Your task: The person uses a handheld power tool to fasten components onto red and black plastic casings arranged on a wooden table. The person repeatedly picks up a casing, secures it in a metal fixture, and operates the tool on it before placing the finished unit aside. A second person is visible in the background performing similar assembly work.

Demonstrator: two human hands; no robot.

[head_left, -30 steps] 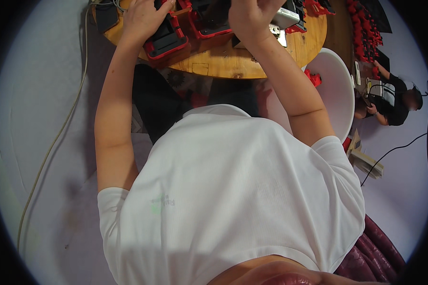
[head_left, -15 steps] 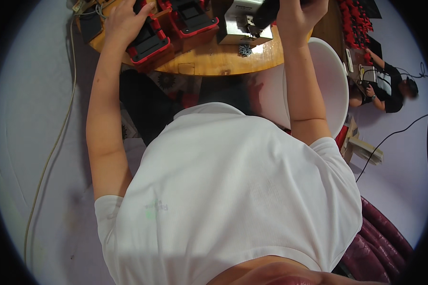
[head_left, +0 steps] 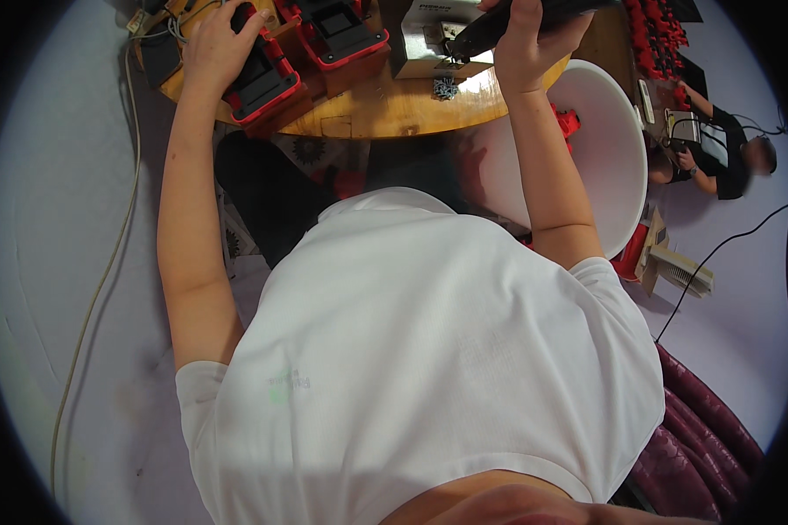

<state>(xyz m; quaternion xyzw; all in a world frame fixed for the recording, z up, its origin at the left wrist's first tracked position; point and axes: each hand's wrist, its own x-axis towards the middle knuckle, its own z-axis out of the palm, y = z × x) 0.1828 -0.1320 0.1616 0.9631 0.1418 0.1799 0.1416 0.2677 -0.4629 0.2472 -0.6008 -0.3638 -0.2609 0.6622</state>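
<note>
My left hand point(head_left: 214, 45) grips the upper part of a red and black plastic housing point(head_left: 267, 87) at the left of the table, its fingertips partly cut off by the frame's top. My right hand point(head_left: 534, 48) is wrapped round a black power screwdriver point(head_left: 488, 28), held slanting. The tool's tip points at the front of a silver metal box point(head_left: 414, 48), where a small mechanism sits; whether they touch I cannot tell. A second red and black housing point(head_left: 341, 37) stands between the box and the first one. A small heap of screws point(head_left: 445, 88) lies before the box.
The round wooden table point(head_left: 368, 114) has a curved near edge. A large white bucket point(head_left: 617, 149) with a red piece point(head_left: 567, 122) inside stands under my right forearm. Cables point(head_left: 134, 175) run along the left. A co-worker point(head_left: 718, 153) sits at far right near stacked red parts point(head_left: 657, 39).
My right hand has moved slightly left and down, and more of the screwdriver shows at the metal box. My left hand stays on the housing. The whole view has shifted a little.
</note>
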